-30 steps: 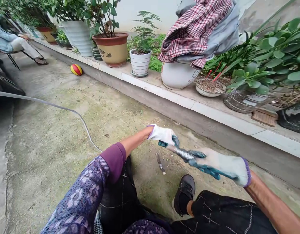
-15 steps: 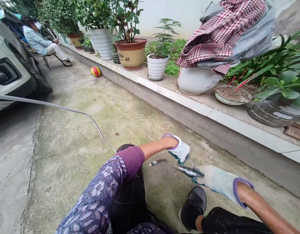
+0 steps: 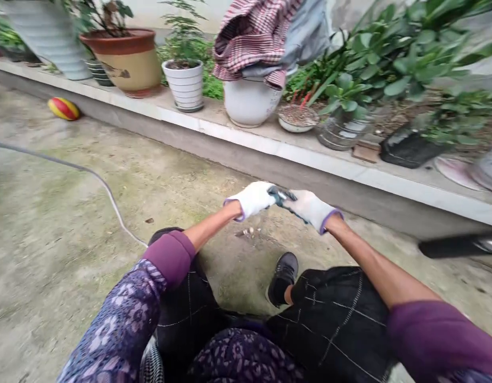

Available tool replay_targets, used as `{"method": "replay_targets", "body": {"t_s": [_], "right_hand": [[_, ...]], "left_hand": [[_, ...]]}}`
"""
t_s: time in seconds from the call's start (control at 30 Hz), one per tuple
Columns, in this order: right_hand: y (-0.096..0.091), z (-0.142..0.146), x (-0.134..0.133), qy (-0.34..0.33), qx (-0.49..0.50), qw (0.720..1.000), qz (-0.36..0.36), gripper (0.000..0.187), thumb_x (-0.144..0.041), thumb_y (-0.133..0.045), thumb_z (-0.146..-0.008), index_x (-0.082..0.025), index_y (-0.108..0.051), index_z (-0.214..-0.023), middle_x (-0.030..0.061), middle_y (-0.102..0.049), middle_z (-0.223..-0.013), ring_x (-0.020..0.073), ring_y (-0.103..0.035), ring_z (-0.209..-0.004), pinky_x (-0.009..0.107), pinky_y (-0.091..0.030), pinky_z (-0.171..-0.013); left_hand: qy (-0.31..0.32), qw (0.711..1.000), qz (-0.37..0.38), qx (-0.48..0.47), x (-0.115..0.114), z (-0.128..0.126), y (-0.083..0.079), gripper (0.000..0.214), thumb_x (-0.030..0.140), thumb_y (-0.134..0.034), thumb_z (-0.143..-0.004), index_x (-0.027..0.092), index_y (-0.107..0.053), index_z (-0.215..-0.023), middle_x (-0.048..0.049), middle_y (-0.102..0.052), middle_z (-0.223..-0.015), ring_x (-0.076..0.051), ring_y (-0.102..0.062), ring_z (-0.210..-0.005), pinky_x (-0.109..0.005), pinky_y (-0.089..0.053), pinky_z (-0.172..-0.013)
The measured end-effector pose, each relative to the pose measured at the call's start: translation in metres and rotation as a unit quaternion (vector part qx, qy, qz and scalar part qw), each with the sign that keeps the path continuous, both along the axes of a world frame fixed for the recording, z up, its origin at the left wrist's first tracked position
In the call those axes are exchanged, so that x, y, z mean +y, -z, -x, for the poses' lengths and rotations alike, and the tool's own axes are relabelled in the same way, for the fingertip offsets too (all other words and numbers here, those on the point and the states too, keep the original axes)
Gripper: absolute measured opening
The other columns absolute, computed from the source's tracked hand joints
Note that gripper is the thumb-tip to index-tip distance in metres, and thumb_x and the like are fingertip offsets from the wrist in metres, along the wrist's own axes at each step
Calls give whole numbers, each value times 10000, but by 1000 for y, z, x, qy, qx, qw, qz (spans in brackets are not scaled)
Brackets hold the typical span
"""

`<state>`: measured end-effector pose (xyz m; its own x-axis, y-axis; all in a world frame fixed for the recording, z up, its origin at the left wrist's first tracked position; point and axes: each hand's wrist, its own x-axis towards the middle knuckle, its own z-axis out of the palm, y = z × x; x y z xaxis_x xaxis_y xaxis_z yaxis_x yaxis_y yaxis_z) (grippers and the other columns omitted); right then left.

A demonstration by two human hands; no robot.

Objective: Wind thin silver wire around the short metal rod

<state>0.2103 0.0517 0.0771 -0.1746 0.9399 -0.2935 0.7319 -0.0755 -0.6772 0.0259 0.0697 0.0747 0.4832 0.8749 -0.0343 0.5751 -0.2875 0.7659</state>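
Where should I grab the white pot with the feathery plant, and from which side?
Probably both sides of the pot, just under its rim, coming from the ground in front: it stands upright on the ledge, widens toward the top, and has greenery behind.

Two gloved hands (image 3: 256, 200), two sleeves (image 3: 170, 260), one shoe (image 3: 285, 270), one grounded stick (image 3: 243, 233), one hose (image 3: 106, 185), one ball (image 3: 64, 108), one shallow bowl (image 3: 297, 126), at least six pots (image 3: 136, 69).
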Motion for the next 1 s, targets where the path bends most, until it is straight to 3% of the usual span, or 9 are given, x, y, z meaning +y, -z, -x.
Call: {"method": "replay_targets", "body": {"t_s": [0.1, 0.17, 0.27, 0.43, 0.53, 0.63, 0.7, 0.83, 1.0], "right_hand": [[-16, -4, 7, 86, 71, 994, 11, 205, -316, -677, -848, -193, -552, -743, -48, -485, -546, 75, -404, -417, 193, -325, -344], [-27, 2, 5, 109, 142, 983, 26, 209, -310, -668, -868, -194, -537, -754, -57, -472, -540, 70, -399, -394, 191, -336, -319], [-38, 12, -1, 112, 209, 970, 54, 178, -285, -665, -876, -186, -554, -779, -63, -467, -529, 62, -375, -367, 189, -328, -292], [-36, 16, -7, 107, 243, 958, 108, 174, -319, -672, -892, -176, -588, -838, -68, -463, -519, 56, -346, -349, 180, -286, -282], [-35, 9, -11, 69, 300, 937, 166, 221, -376, -685, -874, -178, -589, -899, -77, -456, -549, 48, -308, -350, 174, -257, -288], [-37, 2, -18, -19, 388, 889, 243, 340, -478, -710, -837, -192, -570, -958, -97, -423, -563, 44, -240, -360, 171, -223, -293], [-37, 0, -23, -60, 408, 873, 260, 403, -548, -714, -823, -201, -555, -952, -100, -415, -559, 46, -224, -365, 173, -223, -294], [-29, 10, -24, -43, 345, 924, 161, 443, -618, -686, -819, -202, -555, -894, -61, -484, -567, 75, -354, -385, 200, -318, -311], [-17, 26, -16, 67, 198, 978, -14, 300, -427, -694, -799, -194, -619, -973, -68, -493, -592, 78, -408, -427, 186, -354, -328]], "left_hand": [[-50, 974, 150, -164, 3, 0, -7, 88, 230, -599, -866, 178, -629, -802, 40, -541, -585, -79, -389, -417, -220, -301, -406], [-55, 953, 202, -217, 3, 2, -12, 45, 207, -599, -852, 175, -621, -828, 40, -559, -600, -73, -406, -407, -209, -302, -384], [-61, 944, 229, -229, 2, 6, -19, 41, 187, -601, -834, 176, -598, -795, 50, -534, -561, -67, -382, -377, -205, -276, -352], [-91, 951, 216, -200, 0, 12, -17, 181, 230, -685, -787, 192, -531, -699, 81, -436, -481, -45, -296, -351, -196, -194, -341], [-83, 947, 221, -216, 2, 16, -12, 193, 257, -746, -733, 190, -566, -742, 92, -425, -482, -41, -287, -361, -193, -188, -357], [-10, 931, 268, -248, 1, 22, -14, 207, 289, -759, -703, 177, -626, -817, 94, -421, -499, -42, -290, -377, -193, -212, -375], [25, 924, 276, -263, -3, 26, -19, 233, 299, -756, -692, 164, -651, -851, 75, -477, -541, -39, -316, -392, -192, -242, -385], [-47, 932, 235, -272, -9, 29, -28, 215, 301, -763, -705, 165, -631, -807, 76, -477, -523, -35, -320, -378, -196, -230, -375], [-172, 906, 233, -309, -3, 28, -24, 258, 302, -783, -747, 195, -549, -748, 98, -426, -490, -35, -284, -339, -211, -172, -342]]}}
